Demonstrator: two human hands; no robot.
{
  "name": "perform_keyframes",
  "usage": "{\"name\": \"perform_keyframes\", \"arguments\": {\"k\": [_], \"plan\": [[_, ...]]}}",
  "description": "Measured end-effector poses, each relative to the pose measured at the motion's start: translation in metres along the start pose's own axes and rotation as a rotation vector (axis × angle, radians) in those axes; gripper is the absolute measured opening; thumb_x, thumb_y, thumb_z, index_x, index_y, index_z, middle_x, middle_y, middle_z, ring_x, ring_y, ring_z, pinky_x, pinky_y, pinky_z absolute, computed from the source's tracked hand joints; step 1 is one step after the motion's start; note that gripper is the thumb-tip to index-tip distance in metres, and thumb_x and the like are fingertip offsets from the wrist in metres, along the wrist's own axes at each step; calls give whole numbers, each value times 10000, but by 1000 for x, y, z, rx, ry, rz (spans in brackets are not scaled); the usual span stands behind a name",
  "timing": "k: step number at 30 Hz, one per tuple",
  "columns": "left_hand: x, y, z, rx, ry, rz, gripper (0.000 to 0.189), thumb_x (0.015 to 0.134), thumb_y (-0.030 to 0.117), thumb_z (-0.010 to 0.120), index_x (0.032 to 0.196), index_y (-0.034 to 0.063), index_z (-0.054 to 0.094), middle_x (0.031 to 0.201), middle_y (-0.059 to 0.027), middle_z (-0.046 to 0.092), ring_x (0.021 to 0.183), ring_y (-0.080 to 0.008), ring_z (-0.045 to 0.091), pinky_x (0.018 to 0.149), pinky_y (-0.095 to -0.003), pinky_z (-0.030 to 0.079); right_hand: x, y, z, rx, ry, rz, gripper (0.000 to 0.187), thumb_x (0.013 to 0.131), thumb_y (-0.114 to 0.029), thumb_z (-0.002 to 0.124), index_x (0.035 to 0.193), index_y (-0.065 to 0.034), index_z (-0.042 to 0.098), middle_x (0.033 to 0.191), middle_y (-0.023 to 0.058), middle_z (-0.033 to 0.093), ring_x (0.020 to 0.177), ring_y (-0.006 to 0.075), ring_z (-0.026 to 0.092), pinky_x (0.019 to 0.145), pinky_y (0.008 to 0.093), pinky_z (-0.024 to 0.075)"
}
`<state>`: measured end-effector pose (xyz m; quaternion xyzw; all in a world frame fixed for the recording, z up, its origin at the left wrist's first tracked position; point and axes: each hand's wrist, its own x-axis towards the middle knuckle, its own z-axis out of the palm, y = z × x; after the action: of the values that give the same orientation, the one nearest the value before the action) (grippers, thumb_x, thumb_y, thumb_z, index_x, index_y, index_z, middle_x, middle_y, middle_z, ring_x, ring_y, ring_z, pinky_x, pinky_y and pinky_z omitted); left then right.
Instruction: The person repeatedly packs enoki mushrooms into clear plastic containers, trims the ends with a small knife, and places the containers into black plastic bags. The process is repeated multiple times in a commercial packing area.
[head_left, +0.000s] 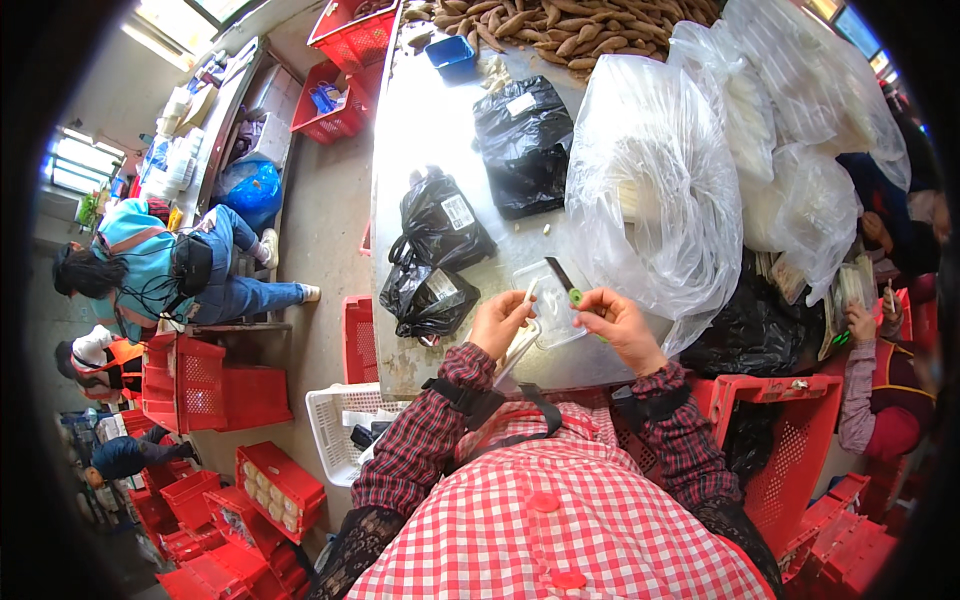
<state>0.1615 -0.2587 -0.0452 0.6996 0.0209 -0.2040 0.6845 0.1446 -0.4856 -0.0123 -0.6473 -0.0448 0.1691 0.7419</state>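
My left hand (501, 324) pinches a thin white stick (531, 289), perhaps a peeled vegetable stalk, between thumb and fingers. Below that hand several more pale sticks (519, 346) lie by the table's near edge, partly hidden by it. My right hand (621, 324) grips the green handle of a knife (561, 276), its dark blade pointing up and left, apart from the stick. Between and just beyond my hands, a clear plastic tray (566, 334) rests on the metal table (517, 259) with a few white pieces in it.
Black plastic bags (448, 217) with labels lie left; another black bag (523, 150) lies farther back. Large clear bags (652, 180) of pale sticks crowd the right. Brown roots (585, 30) and a blue container (451, 57) occupy the far end. Red crates (780, 450) flank me; people work either side.
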Motion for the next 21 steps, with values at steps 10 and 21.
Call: {"name": "perform_keyframes", "arguments": {"k": [10, 21], "plan": [[-6, 9, 2, 30, 27, -41, 225, 935, 149, 549, 1069, -16, 619, 820, -24, 630, 748, -70, 570, 677, -221, 471, 13, 6, 16, -483, -14, 80, 257, 907, -170, 581, 1127, -48, 529, 656, 55, 458, 610, 132, 447, 564, 299, 376], [-8, 15, 3, 29, -21, -51, 232, 952, 177, 518, 1036, -3, 637, 763, 5, 578, 704, -57, 523, 648, -210, 443, 17, 4, 39, -944, 233, -379, 121, 882, -89, 539, 989, -49, 500, 883, 162, 570, 772, 371, 590, 615, 445, 471]]}}
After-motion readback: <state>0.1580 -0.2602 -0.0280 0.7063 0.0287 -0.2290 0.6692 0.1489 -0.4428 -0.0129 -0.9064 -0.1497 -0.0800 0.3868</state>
